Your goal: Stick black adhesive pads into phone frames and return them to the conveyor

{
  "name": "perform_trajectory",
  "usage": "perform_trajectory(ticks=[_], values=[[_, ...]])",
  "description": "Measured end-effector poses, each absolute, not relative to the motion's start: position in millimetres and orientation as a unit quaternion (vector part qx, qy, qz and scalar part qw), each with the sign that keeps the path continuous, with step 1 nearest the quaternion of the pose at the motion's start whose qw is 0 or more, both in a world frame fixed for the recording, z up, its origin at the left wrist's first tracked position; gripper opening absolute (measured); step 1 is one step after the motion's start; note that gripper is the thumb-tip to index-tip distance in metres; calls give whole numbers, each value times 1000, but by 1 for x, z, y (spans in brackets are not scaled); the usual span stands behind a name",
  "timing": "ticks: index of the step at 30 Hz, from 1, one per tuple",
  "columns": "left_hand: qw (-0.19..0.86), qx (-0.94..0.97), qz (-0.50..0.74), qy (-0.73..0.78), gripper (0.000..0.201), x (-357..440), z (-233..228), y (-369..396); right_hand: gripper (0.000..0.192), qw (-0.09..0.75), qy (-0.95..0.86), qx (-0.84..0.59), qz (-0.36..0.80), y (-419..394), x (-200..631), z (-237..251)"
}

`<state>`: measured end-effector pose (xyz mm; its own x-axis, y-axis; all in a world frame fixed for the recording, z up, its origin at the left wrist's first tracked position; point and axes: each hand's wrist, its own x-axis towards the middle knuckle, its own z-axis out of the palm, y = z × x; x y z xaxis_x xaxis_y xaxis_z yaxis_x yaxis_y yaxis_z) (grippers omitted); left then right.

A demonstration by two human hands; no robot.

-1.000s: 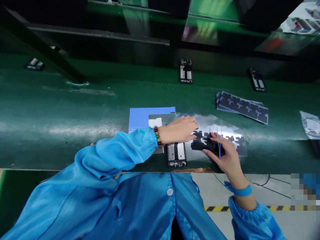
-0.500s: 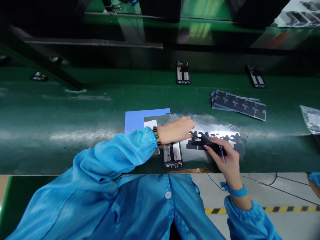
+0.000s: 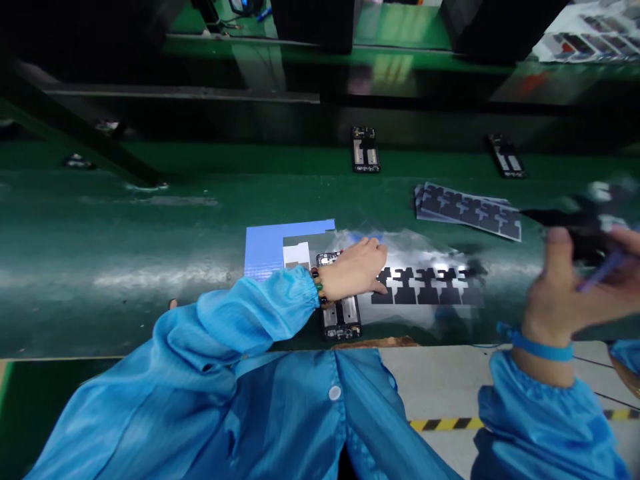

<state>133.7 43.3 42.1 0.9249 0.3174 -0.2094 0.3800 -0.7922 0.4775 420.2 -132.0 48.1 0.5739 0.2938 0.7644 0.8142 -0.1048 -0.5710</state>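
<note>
My left hand (image 3: 356, 267) lies on a clear sheet of black die-cut stickers (image 3: 427, 287), its thumb stretched out over the left end of the row. Under that wrist is an opened phone (image 3: 341, 320), partly hidden by my arm. My right hand (image 3: 575, 287), smeared by motion, is raised at the right with its fingers closed round a thin purple stick-like tool (image 3: 603, 270). A dark, blurred film-like piece (image 3: 585, 223) is also at its fingers; its exact kind cannot be made out.
A blue sheet (image 3: 263, 247) and a white card (image 3: 297, 255) lie left of the phone. Further back are stacked sticker sheets (image 3: 470, 210) and two opened phones (image 3: 365, 150) (image 3: 506, 157). A green post (image 3: 120, 157) stands at the left.
My right hand has moved from the sticker sheet up and to the right, carrying the dark piece and the purple tool. The whole sticker row now shows. My left hand has barely moved.
</note>
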Motion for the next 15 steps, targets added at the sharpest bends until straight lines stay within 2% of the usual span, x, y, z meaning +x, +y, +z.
perform_trajectory(ticks=[1, 3, 6, 9, 13, 15], values=[[273, 943, -52, 184, 51, 133, 41, 43, 51, 505, -425, -714, -234, -116, 430, 47], [296, 937, -29, 186, 37, 130, 38, 43, 48, 444, -460, -754, -151, -85, 444, 37], [355, 915, 5, 189, 17, 125, 32, 44, 53, 381, -467, -797, -33, -54, 449, 13], [374, 908, 20, 189, 11, 120, 31, 47, 39, 426, -468, -773, -53, -56, 428, 8], [328, 926, 3, 188, 15, 116, 29, 49, 50, 574, -459, -678, 25, -88, 365, 28], [273, 946, 29, 174, 21, 111, 27, 46, 45, 590, -438, -675, 66, -103, 332, 34]])
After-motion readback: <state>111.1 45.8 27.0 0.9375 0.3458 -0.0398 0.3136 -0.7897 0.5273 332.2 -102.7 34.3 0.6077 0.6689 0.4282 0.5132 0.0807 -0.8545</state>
